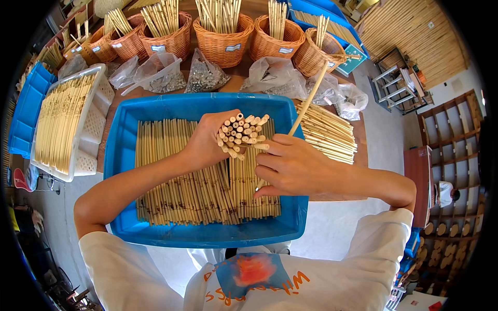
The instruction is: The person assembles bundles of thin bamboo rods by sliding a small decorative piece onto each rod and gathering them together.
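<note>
My left hand (206,136) is closed round a bundle of thin bamboo sticks (238,130), their cut ends turned up toward me. Close by on the right, my right hand (293,167) grips one single bamboo stick (310,98) that slants up to the right; its lower tip shows below my fingers. Both hands are above a blue plastic tub (207,239), where rows of cut bamboo sticks (181,194) lie side by side. My right fingertips are beside the bundle; whether they touch it is hard to tell.
Wicker baskets (223,44) holding upright sticks line the table's back. Before them lie clear plastic bags (205,72) of small pieces. More sticks (332,135) are piled right of the tub, and a white crate (85,150) of sticks stands left. A person (446,194) is far right.
</note>
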A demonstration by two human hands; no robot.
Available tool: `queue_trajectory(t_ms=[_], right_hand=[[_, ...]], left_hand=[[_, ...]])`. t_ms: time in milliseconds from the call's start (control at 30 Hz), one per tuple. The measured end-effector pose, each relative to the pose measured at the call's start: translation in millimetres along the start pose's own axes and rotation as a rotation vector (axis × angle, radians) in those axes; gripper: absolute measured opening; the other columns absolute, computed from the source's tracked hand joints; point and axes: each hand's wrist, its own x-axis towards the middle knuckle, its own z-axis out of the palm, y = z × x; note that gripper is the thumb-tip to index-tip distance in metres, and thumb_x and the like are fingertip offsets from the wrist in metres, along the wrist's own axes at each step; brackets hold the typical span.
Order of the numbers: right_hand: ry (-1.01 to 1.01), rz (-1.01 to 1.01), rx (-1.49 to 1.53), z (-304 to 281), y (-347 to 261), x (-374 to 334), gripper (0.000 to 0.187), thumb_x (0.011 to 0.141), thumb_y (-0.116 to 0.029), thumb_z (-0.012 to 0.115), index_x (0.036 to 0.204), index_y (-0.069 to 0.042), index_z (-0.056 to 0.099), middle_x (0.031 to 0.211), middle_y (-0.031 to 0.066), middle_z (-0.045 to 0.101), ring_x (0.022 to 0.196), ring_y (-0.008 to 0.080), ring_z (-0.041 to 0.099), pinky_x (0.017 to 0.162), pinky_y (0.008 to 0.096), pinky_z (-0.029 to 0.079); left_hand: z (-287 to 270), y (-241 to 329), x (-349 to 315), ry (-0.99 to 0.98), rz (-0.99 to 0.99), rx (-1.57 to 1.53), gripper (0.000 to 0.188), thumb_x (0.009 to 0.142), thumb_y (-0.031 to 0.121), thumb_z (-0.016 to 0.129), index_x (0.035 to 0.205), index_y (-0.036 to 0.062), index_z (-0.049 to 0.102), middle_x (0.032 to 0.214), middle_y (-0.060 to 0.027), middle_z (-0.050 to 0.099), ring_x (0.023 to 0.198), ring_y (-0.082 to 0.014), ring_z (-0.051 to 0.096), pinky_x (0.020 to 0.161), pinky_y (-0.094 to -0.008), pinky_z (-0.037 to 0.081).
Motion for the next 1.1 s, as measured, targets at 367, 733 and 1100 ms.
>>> queue_trajectory(t_ms=[367,733,1100], right_hand=[[0.021,0.032,0.029,1,-11,0,0.043,0.086,-0.051,0.071,0.083,-0.011,0.056,0.07,0.0003,0.059,0.079,0.0187,0.058,0.073,0.0327,0.045],[0.055,0.018,-0.006,5,-12,1,0.027,0.089,-0.037,0.072,0.097,-0.014,0.061,0.072,-0.0022,0.057,0.077,0.0152,0.06,0.06,0.0292,0.045],[-0.035,0.339,0.185,-35,-13,-3,0.018,0.084,-0.02,0.066,0.1,-0.011,0.062,0.079,0.0031,0.06,0.081,0.0211,0.063,0.058,0.0335,0.047]], left_hand=[[0,2,0,-0.001,-0.014,-0.046,0.03,0.076,0.003,0.086,0.086,0.0063,0.058,0.082,0.0,0.068,0.075,-0.0065,0.063,0.066,-0.0253,0.051],[-1,4,-1,-0.001,-0.039,-0.032,0.029,0.076,0.003,0.085,0.085,0.006,0.058,0.082,-0.0002,0.068,0.075,-0.0067,0.063,0.065,-0.0257,0.051],[-1,4,1,-0.004,-0.022,0.016,0.026,0.075,0.001,0.082,0.087,0.0054,0.059,0.083,-0.0014,0.069,0.076,-0.0073,0.064,0.066,-0.0262,0.052]])
